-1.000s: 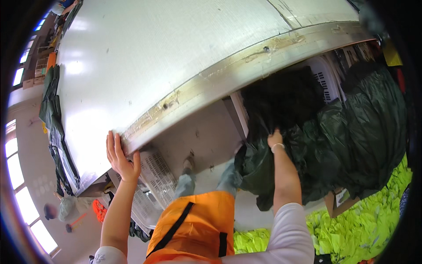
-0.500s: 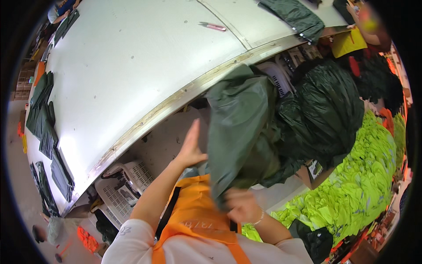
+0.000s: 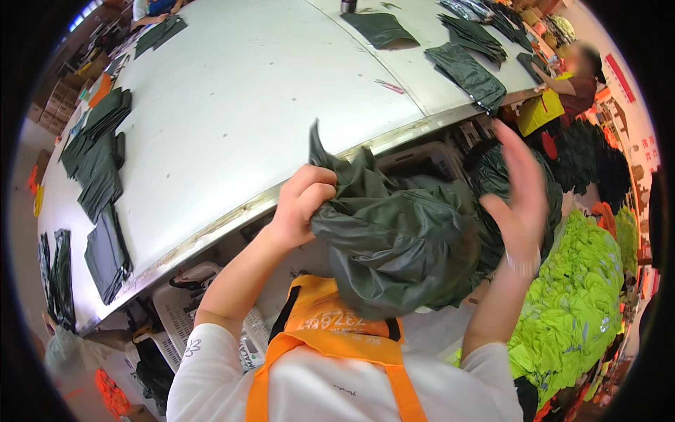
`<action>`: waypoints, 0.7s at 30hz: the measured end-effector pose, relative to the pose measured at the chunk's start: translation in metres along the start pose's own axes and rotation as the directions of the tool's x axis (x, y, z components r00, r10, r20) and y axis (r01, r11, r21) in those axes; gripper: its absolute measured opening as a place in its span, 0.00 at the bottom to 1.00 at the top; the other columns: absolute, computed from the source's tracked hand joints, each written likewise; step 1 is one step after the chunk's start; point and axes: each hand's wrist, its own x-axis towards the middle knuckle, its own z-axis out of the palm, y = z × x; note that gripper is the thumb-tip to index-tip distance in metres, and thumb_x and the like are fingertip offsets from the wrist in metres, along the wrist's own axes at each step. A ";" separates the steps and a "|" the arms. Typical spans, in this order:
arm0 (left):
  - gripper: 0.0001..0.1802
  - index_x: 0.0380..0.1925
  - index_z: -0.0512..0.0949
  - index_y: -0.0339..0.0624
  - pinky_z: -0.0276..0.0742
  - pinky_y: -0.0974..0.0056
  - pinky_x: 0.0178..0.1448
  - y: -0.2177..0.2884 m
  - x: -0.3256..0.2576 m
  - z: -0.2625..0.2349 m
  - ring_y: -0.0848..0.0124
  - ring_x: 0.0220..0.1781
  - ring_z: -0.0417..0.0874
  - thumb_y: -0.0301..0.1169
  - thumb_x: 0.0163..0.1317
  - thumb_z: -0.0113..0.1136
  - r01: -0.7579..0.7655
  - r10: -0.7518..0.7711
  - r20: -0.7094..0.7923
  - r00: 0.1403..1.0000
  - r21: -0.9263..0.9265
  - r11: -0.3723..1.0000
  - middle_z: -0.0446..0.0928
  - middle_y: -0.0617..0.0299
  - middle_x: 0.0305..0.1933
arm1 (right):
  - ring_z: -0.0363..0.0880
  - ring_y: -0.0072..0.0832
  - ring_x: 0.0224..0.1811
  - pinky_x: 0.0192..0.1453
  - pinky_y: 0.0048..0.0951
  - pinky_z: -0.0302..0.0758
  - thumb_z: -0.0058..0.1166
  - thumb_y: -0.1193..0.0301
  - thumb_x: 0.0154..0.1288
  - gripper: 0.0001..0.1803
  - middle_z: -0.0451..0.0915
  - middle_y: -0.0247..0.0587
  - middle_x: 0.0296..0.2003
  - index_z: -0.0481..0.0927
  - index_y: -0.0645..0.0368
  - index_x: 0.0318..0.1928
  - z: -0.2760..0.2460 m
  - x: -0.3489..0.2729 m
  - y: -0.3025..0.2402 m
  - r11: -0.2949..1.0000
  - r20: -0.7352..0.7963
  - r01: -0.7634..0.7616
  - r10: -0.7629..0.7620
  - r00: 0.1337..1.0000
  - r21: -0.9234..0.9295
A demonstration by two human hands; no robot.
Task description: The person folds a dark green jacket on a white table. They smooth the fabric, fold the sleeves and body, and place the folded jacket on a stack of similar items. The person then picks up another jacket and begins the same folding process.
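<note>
The left hand curls its fingers tightly over a gathered fold of dark green cloth, one pointed end of which stands up above the grip. The right hand, blurred, is raised with thumb and fingers spread and has hold of nothing; a pale bracelet circles its wrist. The cloth hangs bunched between the two hands, in front of the person's chest and overlapping the near edge of the white worktop. Below it, the orange apron bears white printing, partly creased; the white shirt carries a small dark script on the chest and a flower outline on the left sleeve. Dark lettering marks a white item under the worktop, near a white slatted basket. Folded dark green pieces line the worktop's left edge; pink-handled snips lie toward the far side, near a folded dark green garment. At right, a lime-green heap spreads below a co-worker, beyond whom red wall lettering is too small to read.
</note>
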 end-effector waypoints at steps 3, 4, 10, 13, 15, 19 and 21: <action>0.15 0.27 0.71 0.40 0.72 0.63 0.29 0.027 0.011 -0.039 0.61 0.27 0.74 0.30 0.35 0.62 -0.206 0.248 -0.162 0.955 0.236 0.950 0.75 0.55 0.33 | 0.66 0.31 0.63 0.67 0.34 0.60 0.55 0.48 0.62 0.39 0.72 0.45 0.58 0.64 0.62 0.64 0.060 0.005 0.084 0.861 0.727 -0.372 0.003 0.687 0.348; 0.15 0.26 0.71 0.41 0.72 0.64 0.29 0.033 0.010 -0.052 0.62 0.27 0.74 0.29 0.34 0.61 -0.249 0.305 -0.151 0.940 0.307 0.918 0.75 0.55 0.33 | 0.65 0.30 0.64 0.68 0.32 0.60 0.53 0.47 0.63 0.38 0.70 0.44 0.60 0.64 0.61 0.64 0.082 -0.004 0.078 0.581 0.858 -0.778 0.248 0.449 0.239; 0.12 0.27 0.71 0.42 0.73 0.62 0.35 0.050 0.002 -0.086 0.63 0.33 0.77 0.28 0.37 0.58 -0.357 0.410 -0.019 0.912 0.455 0.816 0.77 0.56 0.35 | 0.64 0.27 0.64 0.68 0.28 0.58 0.57 0.62 0.60 0.33 0.68 0.43 0.62 0.66 0.62 0.64 0.184 -0.085 0.054 0.333 0.966 -0.932 0.159 0.202 0.140; 0.16 0.33 0.70 0.42 0.74 0.58 0.48 0.034 -0.012 -0.089 0.58 0.46 0.77 0.21 0.42 0.61 -0.002 0.160 -0.294 0.942 0.473 0.881 0.76 0.50 0.48 | 0.65 0.29 0.63 0.67 0.28 0.59 0.46 0.81 0.54 0.29 0.70 0.46 0.60 0.68 0.65 0.60 0.165 -0.056 0.016 0.765 0.663 -0.564 0.251 0.705 0.311; 0.21 0.42 0.70 0.39 0.69 0.59 0.58 0.036 0.009 -0.070 0.55 0.53 0.76 0.24 0.45 0.63 0.322 -0.174 -0.440 0.881 0.289 0.901 0.74 0.49 0.54 | 0.80 0.35 0.39 0.45 0.34 0.74 0.46 0.75 0.59 0.12 0.81 0.57 0.34 0.77 0.72 0.38 0.135 -0.025 0.020 0.925 0.111 -0.254 0.231 0.967 0.284; 0.26 0.49 0.68 0.34 0.71 0.57 0.49 -0.044 -0.032 -0.060 0.54 0.41 0.78 0.37 0.52 0.58 0.760 -0.760 0.115 0.640 0.051 0.648 0.77 0.47 0.38 | 0.76 0.39 0.17 0.20 0.37 0.69 0.52 0.64 0.63 0.18 0.73 0.50 0.14 0.75 0.67 0.22 0.132 0.014 -0.054 0.905 -0.131 -0.027 -0.032 0.991 -0.424; 0.25 0.48 0.69 0.33 0.71 0.57 0.49 -0.054 -0.040 -0.037 0.54 0.40 0.78 0.37 0.52 0.58 0.765 -0.748 0.175 0.640 -0.062 0.641 0.77 0.47 0.37 | 0.78 0.42 0.23 0.26 0.40 0.74 0.57 0.65 0.51 0.19 0.76 0.45 0.21 0.76 0.62 0.43 0.157 -0.013 -0.083 0.785 0.240 0.301 -0.198 0.950 -0.542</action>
